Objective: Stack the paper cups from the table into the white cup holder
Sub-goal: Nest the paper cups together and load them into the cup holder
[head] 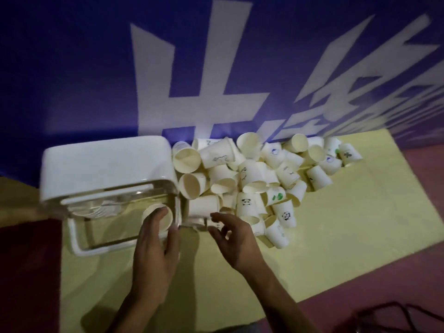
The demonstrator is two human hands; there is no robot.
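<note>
A white cup holder (103,164) with a clear front stands at the left of the yellow table. Inside it, a stack of cups (96,209) shows through the clear wall. My left hand (156,246) grips a cream paper cup (160,213) at the holder's right front corner. My right hand (234,239) hovers with loosely spread fingers just in front of the cup pile (259,183), beside a lying cup (203,209). The pile holds several cream cups, some printed with pandas and green leaves.
The yellow tabletop (348,224) stretches free to the right and front of the pile. A blue banner with white characters (192,80) hangs behind. Dark red floor (408,284) and black cables (396,316) lie at the lower right.
</note>
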